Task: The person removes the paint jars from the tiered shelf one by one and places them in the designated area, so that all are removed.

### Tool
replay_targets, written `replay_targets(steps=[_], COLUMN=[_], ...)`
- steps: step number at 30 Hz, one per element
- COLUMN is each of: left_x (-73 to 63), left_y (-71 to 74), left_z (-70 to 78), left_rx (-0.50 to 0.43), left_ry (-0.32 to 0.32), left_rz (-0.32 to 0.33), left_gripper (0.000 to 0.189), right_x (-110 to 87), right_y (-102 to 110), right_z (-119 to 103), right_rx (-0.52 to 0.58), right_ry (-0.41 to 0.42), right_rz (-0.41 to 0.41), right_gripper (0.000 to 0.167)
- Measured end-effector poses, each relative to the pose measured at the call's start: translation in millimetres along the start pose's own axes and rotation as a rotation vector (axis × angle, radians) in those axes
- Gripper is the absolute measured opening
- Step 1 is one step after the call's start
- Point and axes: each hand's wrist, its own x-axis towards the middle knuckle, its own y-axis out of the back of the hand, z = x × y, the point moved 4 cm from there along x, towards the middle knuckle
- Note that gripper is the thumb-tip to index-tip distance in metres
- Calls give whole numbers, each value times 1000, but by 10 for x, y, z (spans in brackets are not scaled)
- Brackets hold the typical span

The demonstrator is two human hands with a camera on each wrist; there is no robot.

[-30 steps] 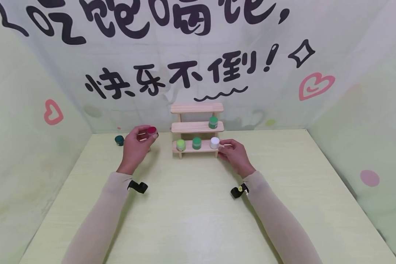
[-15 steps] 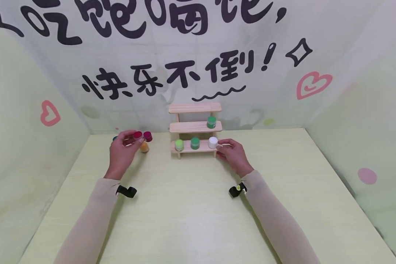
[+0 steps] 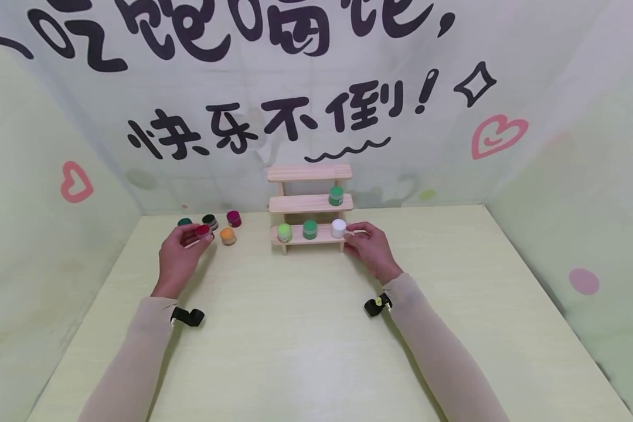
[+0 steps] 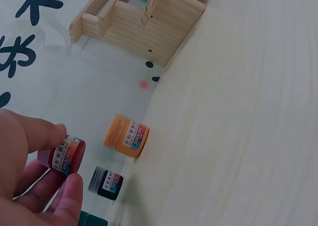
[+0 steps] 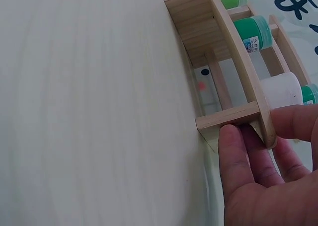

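In the head view my left hand (image 3: 178, 258) pinches a small red paint jar (image 3: 203, 230) between thumb and fingers, left of the rack. The left wrist view shows the jar's label (image 4: 63, 154) facing the camera. Close by stand an orange paint jar (image 3: 227, 236), a magenta one (image 3: 234, 218), a dark one (image 3: 209, 221) and a teal one (image 3: 184, 222), partly hidden by the hand. My right hand (image 3: 371, 249) grips the right end of the three-tier wooden rack (image 3: 310, 172), thumb above the lowest shelf (image 5: 268, 129) and fingers below it.
On the lowest shelf sit a light green jar (image 3: 284, 232), a green jar (image 3: 310, 229) and a white jar (image 3: 339, 228). Another green jar (image 3: 336, 196) stands at the right of the middle shelf. A printed cloth (image 3: 427, 146) hangs behind the pale table (image 3: 306, 328).
My left hand has moved left and a little nearer with the red paint jar, uncovering the orange, magenta and dark jars. My right hand keeps its hold on the rack.
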Motion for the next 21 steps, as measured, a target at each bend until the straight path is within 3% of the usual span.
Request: replay_targets(steps=[12,21], left_x=[99,156], left_y=[47,6], left_z=[-194,-274], left_rx=[87,113], left_ry=[133,162], left_rz=[-1,-20], left_gripper=[59,61], right_x=[11,14], right_y=[-12,-4], right_z=[8,-2], right_rx=[3,-9], right_ry=[-4,-5], right_rz=[-12,-5], right_gripper=[27,26])
